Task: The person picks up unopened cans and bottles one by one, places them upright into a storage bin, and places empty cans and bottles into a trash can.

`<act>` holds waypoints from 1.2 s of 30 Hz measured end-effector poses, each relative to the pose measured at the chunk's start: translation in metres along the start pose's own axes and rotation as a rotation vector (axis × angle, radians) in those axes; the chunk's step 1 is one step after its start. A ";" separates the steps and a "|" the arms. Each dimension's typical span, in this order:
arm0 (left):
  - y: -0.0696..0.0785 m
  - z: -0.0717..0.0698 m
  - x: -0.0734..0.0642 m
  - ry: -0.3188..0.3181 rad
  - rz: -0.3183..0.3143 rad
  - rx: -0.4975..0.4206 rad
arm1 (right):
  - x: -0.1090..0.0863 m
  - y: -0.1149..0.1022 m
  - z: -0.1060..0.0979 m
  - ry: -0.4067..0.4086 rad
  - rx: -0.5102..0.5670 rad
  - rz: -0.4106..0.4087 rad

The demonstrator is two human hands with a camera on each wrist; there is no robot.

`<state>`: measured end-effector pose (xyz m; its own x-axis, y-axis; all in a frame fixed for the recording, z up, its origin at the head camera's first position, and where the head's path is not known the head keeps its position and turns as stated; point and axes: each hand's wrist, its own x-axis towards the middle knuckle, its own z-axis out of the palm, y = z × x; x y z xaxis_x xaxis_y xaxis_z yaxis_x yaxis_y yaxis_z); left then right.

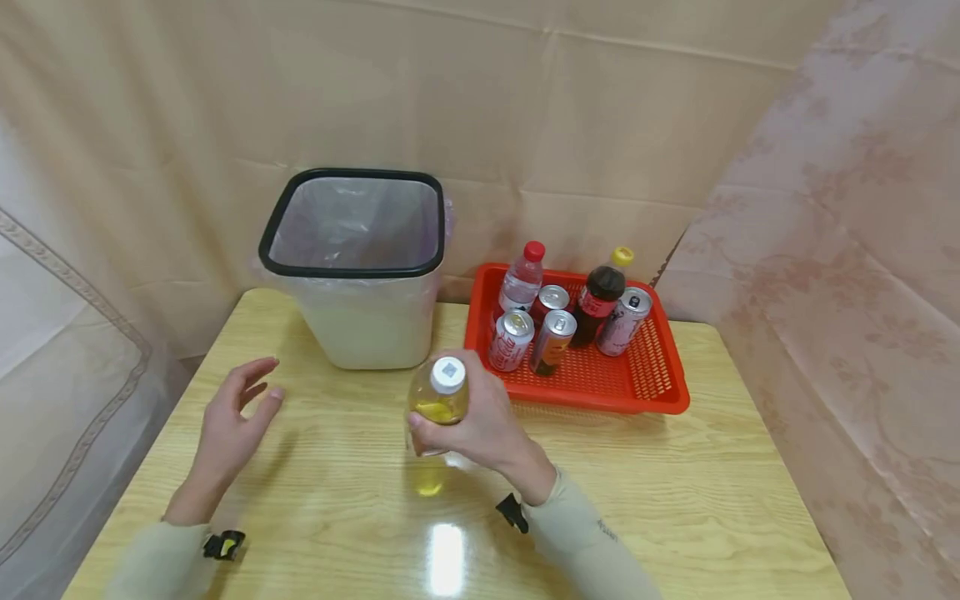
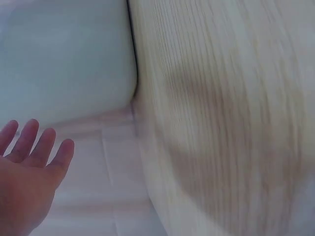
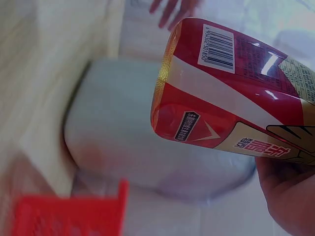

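Observation:
My right hand (image 1: 491, 421) grips a drink bottle (image 1: 437, 402) round its body, in front of the bin in the head view. It has a white cap and yellow liquid inside. The right wrist view shows the bottle's (image 3: 197, 105) red, white and gold label and barcode, with its base clear of the table. My left hand (image 1: 231, 425) hovers over the table's left side with nothing in it, thumb apart from loosely bent fingers. In the left wrist view that hand's fingers (image 2: 61, 155) are spread apart, close to the pale bin wall (image 2: 69, 59).
A pale bin (image 1: 367, 321) with a black rim and a clear liner stands at the back left. Right of it, a red plastic basket (image 1: 600, 400) holds several cans and two bottles, one red-capped (image 1: 522, 279), one yellow-capped (image 1: 603, 287). Curtains (image 1: 600, 125) hang behind the wooden table (image 1: 337, 508).

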<state>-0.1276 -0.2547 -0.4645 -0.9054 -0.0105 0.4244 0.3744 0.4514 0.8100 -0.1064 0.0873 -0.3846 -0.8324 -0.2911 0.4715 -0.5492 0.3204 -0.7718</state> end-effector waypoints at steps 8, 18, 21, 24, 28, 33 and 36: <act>0.012 0.018 0.002 -0.066 0.082 0.086 | -0.009 0.004 -0.060 0.225 -0.067 -0.024; 0.013 0.037 0.001 -0.175 0.074 0.130 | -0.013 0.015 -0.129 0.420 -0.195 0.095; 0.014 0.044 0.000 -0.210 0.079 0.150 | -0.014 0.021 -0.146 0.477 -0.216 0.129; 0.014 0.050 -0.002 -0.230 0.096 0.169 | -0.013 0.029 -0.160 0.520 -0.254 0.182; 0.014 0.055 -0.005 -0.254 0.102 0.188 | -0.010 0.044 -0.174 0.523 -0.321 0.249; 0.014 0.059 -0.007 -0.278 0.120 0.212 | -0.008 0.070 -0.183 0.484 -0.333 0.350; 0.014 0.061 -0.008 -0.288 0.128 0.228 | -0.007 0.085 -0.185 0.420 -0.316 0.433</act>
<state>-0.1275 -0.1939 -0.4806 -0.8853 0.2950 0.3593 0.4636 0.6196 0.6334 -0.1603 0.2836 -0.3746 -0.9050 0.2774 0.3227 -0.1015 0.5956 -0.7968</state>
